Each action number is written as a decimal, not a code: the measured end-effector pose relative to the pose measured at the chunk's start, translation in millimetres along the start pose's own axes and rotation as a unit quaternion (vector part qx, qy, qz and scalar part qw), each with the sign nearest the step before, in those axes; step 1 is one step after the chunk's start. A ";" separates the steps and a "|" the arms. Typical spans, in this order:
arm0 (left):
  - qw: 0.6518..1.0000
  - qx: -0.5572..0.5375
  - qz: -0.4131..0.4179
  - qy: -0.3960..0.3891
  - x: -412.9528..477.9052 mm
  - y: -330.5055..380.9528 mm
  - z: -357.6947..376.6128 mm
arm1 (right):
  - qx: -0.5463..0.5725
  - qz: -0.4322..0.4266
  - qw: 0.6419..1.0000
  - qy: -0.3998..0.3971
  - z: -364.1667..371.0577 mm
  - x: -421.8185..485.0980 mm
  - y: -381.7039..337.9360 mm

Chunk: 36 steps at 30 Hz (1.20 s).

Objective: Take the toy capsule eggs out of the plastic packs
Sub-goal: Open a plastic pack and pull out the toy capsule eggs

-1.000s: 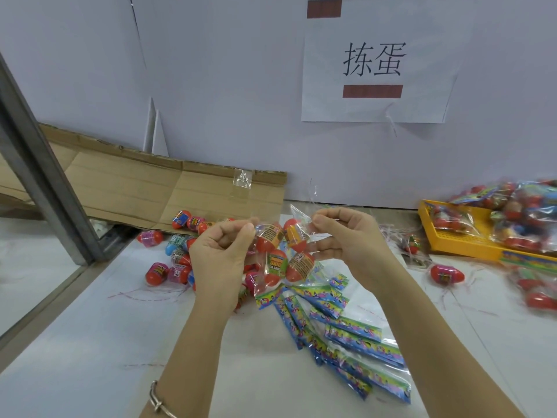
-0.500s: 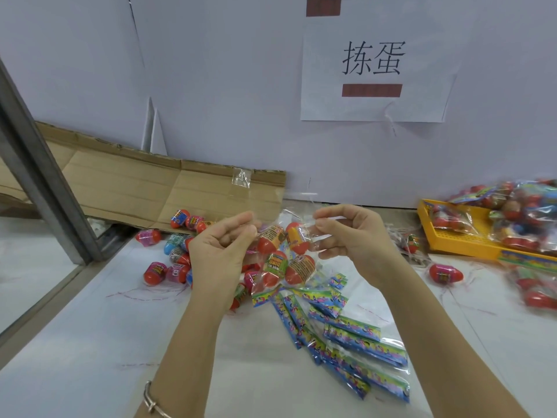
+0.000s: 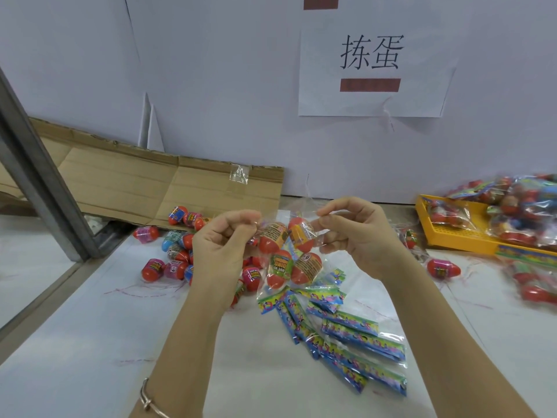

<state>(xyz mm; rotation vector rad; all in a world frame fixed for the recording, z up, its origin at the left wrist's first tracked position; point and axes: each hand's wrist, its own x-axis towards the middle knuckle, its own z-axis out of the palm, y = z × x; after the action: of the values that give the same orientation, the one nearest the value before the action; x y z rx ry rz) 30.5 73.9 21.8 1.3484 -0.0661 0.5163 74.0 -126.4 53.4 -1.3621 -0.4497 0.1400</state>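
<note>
A clear plastic pack (image 3: 289,251) with several red capsule eggs hangs in the air between my hands, its coloured header card at the bottom. My left hand (image 3: 223,248) pinches the pack's upper left edge. My right hand (image 3: 358,236) pinches its upper right edge. The film between my fingers is stretched apart. Loose capsule eggs (image 3: 171,257) lie in a heap on the white table behind my left hand. One more loose egg (image 3: 443,268) lies to the right.
Empty packs with blue-green header cards (image 3: 349,336) lie on the table below my hands. A yellow tray (image 3: 458,236) heaped with full packs stands at the right. Flattened cardboard (image 3: 150,182) leans on the back wall. A metal post (image 3: 39,176) slants at the left.
My hands have drawn slightly apart, pulling the top of the pack wider. The pack has stayed between them at about the same height.
</note>
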 end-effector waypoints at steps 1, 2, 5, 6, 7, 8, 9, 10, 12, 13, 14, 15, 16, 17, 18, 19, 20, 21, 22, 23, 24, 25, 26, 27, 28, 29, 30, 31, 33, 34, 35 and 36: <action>1.000 -0.003 0.013 -0.009 -0.8 1.4 0.4 | 0.006 -0.005 1.000 -0.009 -0.6 -0.3 -0.8; 1.000 -0.005 0.024 -0.016 -1.4 2.7 1.3 | 0.009 -0.011 1.000 -0.018 -1.5 -0.8 -1.6; 0.999 -0.013 0.039 -0.032 -2.5 5.5 3.8 | 0.010 -0.031 0.999 -0.039 -4.5 -1.8 -5.0; 0.998 -0.016 0.041 -0.039 -2.4 4.9 3.4 | 0.010 -0.037 0.998 -0.044 -4.9 -2.1 -6.6; 0.998 -0.020 0.042 -0.048 -2.5 5.0 2.9 | 0.009 -0.042 0.998 -0.048 -4.9 -2.5 -8.5; 0.997 -0.023 0.044 -0.059 -2.7 5.5 2.3 | 0.005 -0.047 0.998 -0.050 -5.0 -2.8 -10.1; 0.996 -0.026 0.046 -0.071 -2.8 6.2 1.3 | 0.000 -0.051 0.997 -0.051 -5.3 -3.2 -11.4; 0.995 -0.030 0.047 -0.079 -2.7 6.9 0.4 | -0.005 -0.056 0.997 -0.053 -5.5 -3.6 -12.7; 0.995 -0.028 0.044 -0.088 -2.6 9.1 -1.6 | -0.012 -0.061 0.996 -0.057 -6.0 -4.0 -14.4; 0.995 -0.021 0.040 -0.091 -2.7 9.8 -2.9 | -0.014 -0.059 0.996 -0.059 -6.5 -4.0 -14.5; 0.995 -0.013 0.035 -0.094 -2.6 9.9 -3.9 | -0.015 -0.055 0.997 -0.060 -6.9 -3.9 -14.6; 0.995 -0.004 0.031 -0.097 -2.7 9.8 -4.9 | -0.017 -0.052 0.997 -0.060 -7.2 -4.0 -14.9; 0.995 0.004 0.029 -0.100 -2.7 9.9 -5.5 | -0.021 -0.050 0.997 -0.060 -7.5 -4.2 -15.4; 0.994 0.008 0.028 -0.104 -2.9 10.4 -5.6 | -0.025 -0.048 0.997 -0.060 -8.1 -4.3 -16.0; 0.994 0.012 0.029 -0.109 -3.5 11.8 -5.1 | -0.029 -0.049 0.997 -0.060 -8.7 -4.3 -16.7; 0.993 0.014 0.031 -0.114 -4.3 13.7 -4.2 | -0.034 -0.050 0.996 -0.060 -9.2 -4.5 -17.7; 0.992 0.015 0.034 -0.119 -4.8 15.4 -2.5 | -0.039 -0.051 0.996 -0.063 -9.2 -4.7 -18.5; 0.991 0.020 0.036 -0.127 -5.1 16.0 -1.7 | -0.045 -0.052 0.995 -0.066 -9.2 -4.8 -19.1; 0.989 0.029 0.039 -0.138 -5.6 16.4 -0.6 | -0.053 -0.051 0.995 -0.070 -8.9 -5.0 -19.0; 0.987 0.039 0.039 -0.150 -6.4 17.0 0.6 | -0.061 -0.050 0.994 -0.070 -8.5 -5.1 -18.7; 0.985 0.044 0.036 -0.161 -7.2 17.3 1.8 | -0.067 -0.048 0.994 -0.068 -7.9 -4.9 -18.0; 0.984 0.044 0.033 -0.169 -8.1 17.3 1.9 | -0.071 -0.048 0.994 -0.066 -7.6 -4.6 -17.2; 0.983 0.046 0.030 -0.175 -8.5 16.7 1.6 | -0.074 -0.048 0.994 -0.065 -7.6 -4.3 -16.4; 0.982 0.051 0.027 -0.180 -8.7 16.3 1.6 | -0.077 -0.048 0.994 -0.065 -7.6 -4.1 -15.9; 0.981 0.058 0.023 -0.183 -8.7 16.1 2.1 | -0.078 -0.047 0.994 -0.065 -7.6 -4.0 -15.6; 0.981 0.069 0.019 -0.183 -8.7 15.6 2.3 | -0.079 -0.047 0.994 -0.065 -7.8 -4.0 -15.1; 0.980 0.083 0.019 -0.179 -8.9 14.8 3.2 | -0.079 -0.045 0.994 -0.065 -8.0 -3.9 -14.5; 0.980 0.100 0.023 -0.171 -9.3 13.9 3.0 | -0.079 -0.045 0.994 -0.065 -8.0 -4.0 -13.9; 0.981 0.119 0.026 -0.151 -11.7 13.3 3.2 | -0.080 -0.045 0.994 -0.063 -7.2 -4.0 -13.1; 0.982 0.120 0.029 -0.145 -13.1 14.1 3.7 | -0.079 -0.045 0.994 -0.063 -7.1 -3.8 -12.7; 0.982 0.121 0.032 -0.144 -14.5 15.2 4.2 | -0.078 -0.045 0.994 -0.062 -7.0 -3.8 -12.8; 0.981 0.124 0.034 -0.143 -15.3 16.4 4.4 | -0.075 -0.046 0.994 -0.063 -6.8 -3.9 -13.4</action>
<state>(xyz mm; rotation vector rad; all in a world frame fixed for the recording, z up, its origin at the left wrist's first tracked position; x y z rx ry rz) 11.6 67.0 32.6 1.6624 -0.2929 0.3920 71.0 -136.8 64.4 -1.4831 -0.6381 0.1193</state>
